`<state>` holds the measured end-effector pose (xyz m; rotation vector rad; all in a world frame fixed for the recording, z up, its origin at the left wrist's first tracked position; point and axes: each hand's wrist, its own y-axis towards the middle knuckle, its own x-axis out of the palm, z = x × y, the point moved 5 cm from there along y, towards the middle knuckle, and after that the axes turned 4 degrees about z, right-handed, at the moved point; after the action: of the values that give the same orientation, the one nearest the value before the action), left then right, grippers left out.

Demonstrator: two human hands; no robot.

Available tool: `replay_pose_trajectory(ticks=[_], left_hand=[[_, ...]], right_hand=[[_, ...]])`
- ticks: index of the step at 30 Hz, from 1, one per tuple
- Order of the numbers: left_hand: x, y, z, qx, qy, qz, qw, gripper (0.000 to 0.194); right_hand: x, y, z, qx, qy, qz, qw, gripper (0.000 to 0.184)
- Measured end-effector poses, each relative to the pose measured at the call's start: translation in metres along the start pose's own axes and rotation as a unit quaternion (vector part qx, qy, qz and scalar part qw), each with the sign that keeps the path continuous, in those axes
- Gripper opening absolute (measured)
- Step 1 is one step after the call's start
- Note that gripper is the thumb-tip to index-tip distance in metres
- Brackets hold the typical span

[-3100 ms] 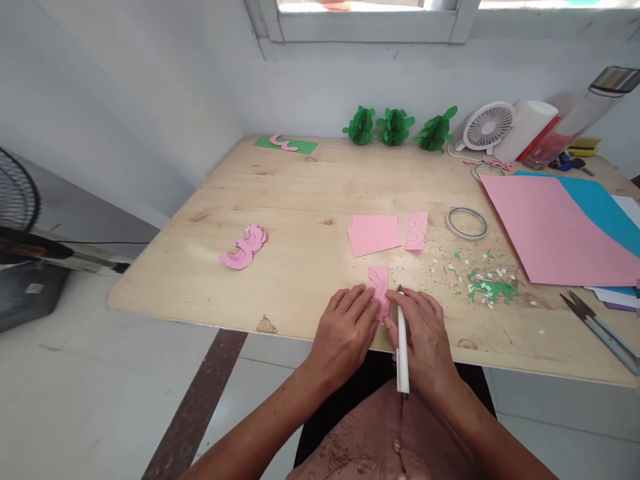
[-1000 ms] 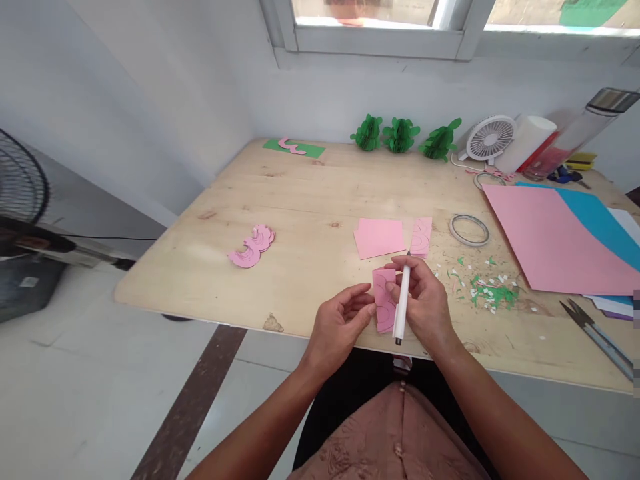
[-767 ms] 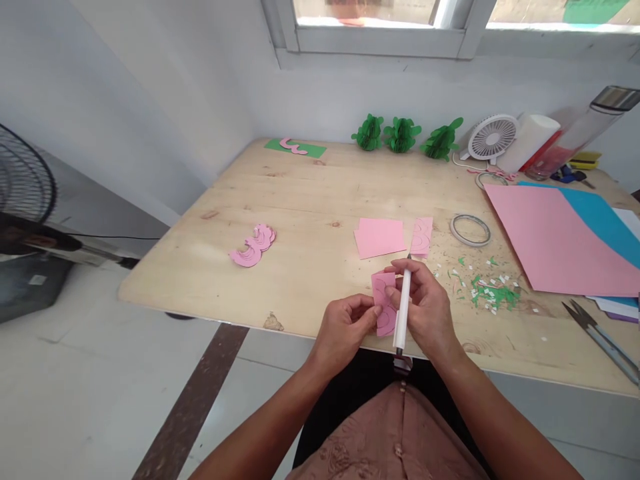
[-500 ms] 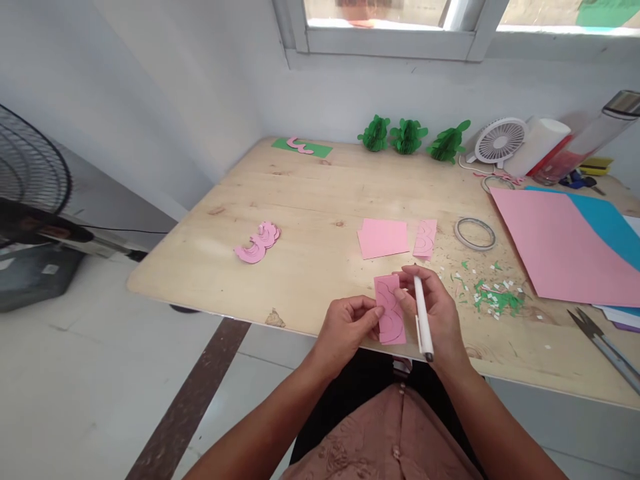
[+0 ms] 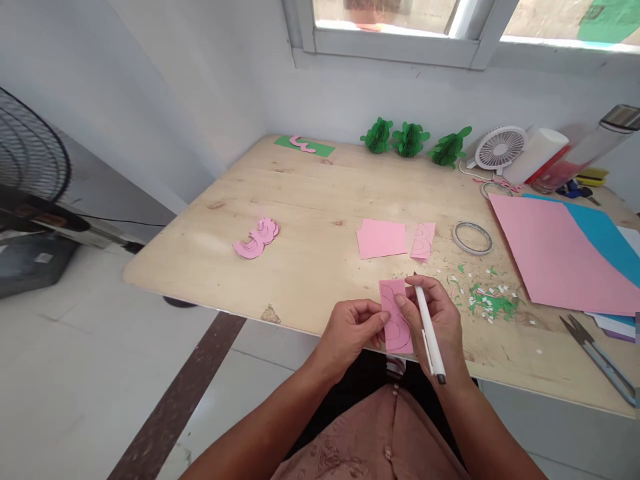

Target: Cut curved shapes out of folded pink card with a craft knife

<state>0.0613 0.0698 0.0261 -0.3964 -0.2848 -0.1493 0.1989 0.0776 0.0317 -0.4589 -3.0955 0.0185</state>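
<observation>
Between my hands, just over the table's front edge, is a pink paper strip point(image 5: 399, 337) with curved lines drawn on it. My left hand point(image 5: 356, 325) pinches its left edge between thumb and fingers. My right hand point(image 5: 439, 320) holds a white pen point(image 5: 431, 333) that lies across the fingers, tip pointing away from me, and its thumb presses on the strip's right side. Beyond the hands lie a small stack of plain pink paper point(image 5: 383, 239) and a narrower pink piece with drawn curves point(image 5: 423, 241).
Cut pink scalloped shapes point(image 5: 257, 239) lie to the left. On the right are a tape roll point(image 5: 473, 238), green and white scraps point(image 5: 493, 303), large pink paper point(image 5: 545, 250) and scissors point(image 5: 597, 357). Green paper shapes point(image 5: 411, 139) and a small white fan point(image 5: 500, 148) stand along the wall.
The strip and both hands have moved slightly right and nearer to me. The pen has tilted a little in my right hand. The camera view has shifted slightly.
</observation>
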Motion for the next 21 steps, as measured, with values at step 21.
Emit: replay_pose_trajectory(ticks=[21], left_hand=[[0.0008,-0.0013,-0.0007,-0.016,-0.002,0.003,1.000,0.035]], right_hand=[[-0.0018,-0.0016,0.0022,-0.018,-0.004,0.011,1.000,0.034]])
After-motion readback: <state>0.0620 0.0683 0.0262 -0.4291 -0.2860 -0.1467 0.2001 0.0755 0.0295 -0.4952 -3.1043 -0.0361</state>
